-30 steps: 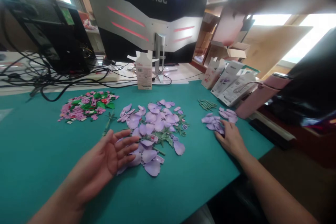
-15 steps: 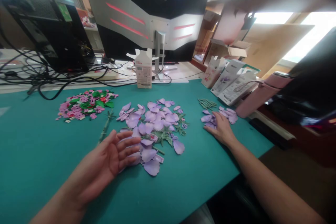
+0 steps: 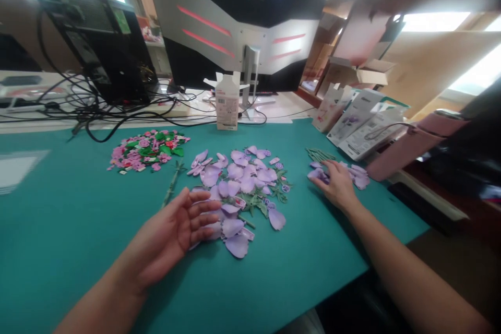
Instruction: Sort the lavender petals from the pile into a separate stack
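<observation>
My left hand [image 3: 174, 235] lies palm up on the teal mat [image 3: 58, 229], fingers spread, at the left edge of a large pile of lilac petal pieces [image 3: 242, 188]. Nothing rests in its palm. My right hand [image 3: 337, 185] lies palm down on a smaller heap of lilac petals [image 3: 358, 176] at the right, fingers flat over them. A bundle of green stems [image 3: 319, 155] sits just behind that heap. One green stem [image 3: 172, 188] lies left of the big pile.
A heap of pink and green pieces [image 3: 146, 150] lies at the back left. A small white carton [image 3: 227, 102] stands before the monitor [image 3: 238, 26]. Boxes [image 3: 358, 120] and a pink case [image 3: 407, 146] line the right edge. Cables [image 3: 97, 115] trail behind the mat.
My right hand has slid away from me over the small petal heap, pushing it toward the stems. My left hand has stayed in place; the view has shifted slightly.
</observation>
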The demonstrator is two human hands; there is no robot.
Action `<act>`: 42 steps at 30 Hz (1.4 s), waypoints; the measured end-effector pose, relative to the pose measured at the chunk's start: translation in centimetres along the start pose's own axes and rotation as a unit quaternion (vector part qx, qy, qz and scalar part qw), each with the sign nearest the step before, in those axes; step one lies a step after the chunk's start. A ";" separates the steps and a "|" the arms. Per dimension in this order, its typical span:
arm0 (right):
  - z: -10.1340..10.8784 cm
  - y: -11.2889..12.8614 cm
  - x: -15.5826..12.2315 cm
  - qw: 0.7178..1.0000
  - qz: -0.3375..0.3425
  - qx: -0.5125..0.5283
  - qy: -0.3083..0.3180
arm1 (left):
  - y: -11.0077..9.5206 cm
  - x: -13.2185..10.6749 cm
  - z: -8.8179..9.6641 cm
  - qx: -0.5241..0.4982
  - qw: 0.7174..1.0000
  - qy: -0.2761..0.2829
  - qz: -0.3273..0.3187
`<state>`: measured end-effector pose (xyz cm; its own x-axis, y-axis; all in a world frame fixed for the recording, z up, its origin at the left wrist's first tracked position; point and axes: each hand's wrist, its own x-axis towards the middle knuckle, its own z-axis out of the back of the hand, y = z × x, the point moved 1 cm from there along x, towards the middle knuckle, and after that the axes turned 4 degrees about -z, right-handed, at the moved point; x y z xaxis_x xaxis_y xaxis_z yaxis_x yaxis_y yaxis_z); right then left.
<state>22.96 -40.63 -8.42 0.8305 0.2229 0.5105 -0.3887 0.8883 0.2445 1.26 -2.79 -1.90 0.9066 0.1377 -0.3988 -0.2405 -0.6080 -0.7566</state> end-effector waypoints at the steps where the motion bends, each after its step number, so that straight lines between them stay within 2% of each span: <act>1: 0.4 0.9 0.3 1.000 0.012 0.009 -0.009 | 0.0 0.0 0.0 -0.004 1.000 -0.002 0.001; 4: 1.4 4.8 1.8 0.997 0.056 0.048 0.020 | -0.1 0.0 0.1 -0.012 1.000 -0.008 0.003; 7: 1.9 9.7 3.5 0.982 0.102 0.060 0.148 | -0.1 -0.1 0.2 -0.014 1.000 -0.013 0.004; 9: 1.8 12.8 4.5 0.962 0.134 0.062 0.231 | -0.1 -0.2 0.3 -0.014 1.000 -0.015 0.002; 11: 1.5 15.3 5.2 0.941 0.165 0.061 0.288 | -0.1 -0.1 0.3 -0.014 1.000 -0.016 -0.004; 16: 0.1 18.9 4.9 0.919 0.211 -0.008 0.334 | -0.2 0.0 0.4 -0.014 1.000 -0.024 -0.010; 19: -0.4 19.9 3.7 0.908 0.237 -0.012 0.345 | -0.2 -0.1 0.5 -0.011 1.000 -0.022 -0.010; 21: -0.5 20.2 3.2 0.904 0.237 0.036 0.354 | -0.1 -0.1 0.5 -0.008 1.000 -0.015 -0.011; 24: -0.1 19.9 3.4 0.904 0.186 0.134 0.360 | 0.0 0.0 0.5 -0.005 1.000 -0.012 -0.009; 26: 0.1 19.0 4.0 0.915 0.145 0.154 0.344 | 0.0 0.0 0.5 -0.001 1.000 -0.013 -0.009; 29: 0.2 17.6 4.8 0.928 0.121 0.114 0.333 | 0.0 0.2 0.6 0.005 1.000 -0.016 -0.008; 32: -0.2 16.8 4.9 0.925 0.141 0.059 0.348 | 0.0 0.4 0.6 0.006 1.000 -0.018 -0.006; 38: -1.4 17.2 4.1 0.910 0.216 0.005 0.354 | 0.0 0.5 0.6 0.008 1.000 -0.027 -0.004; 42: -1.7 17.6 3.6 0.913 0.218 -0.003 0.344 | 0.1 0.4 0.6 0.013 1.000 -0.024 -0.002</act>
<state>19.78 -23.51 -3.68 0.6531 0.7529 -0.0815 -0.7412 0.6575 0.1355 1.39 -2.32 -2.39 0.8901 0.1786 -0.4194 -0.2454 -0.5876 -0.7711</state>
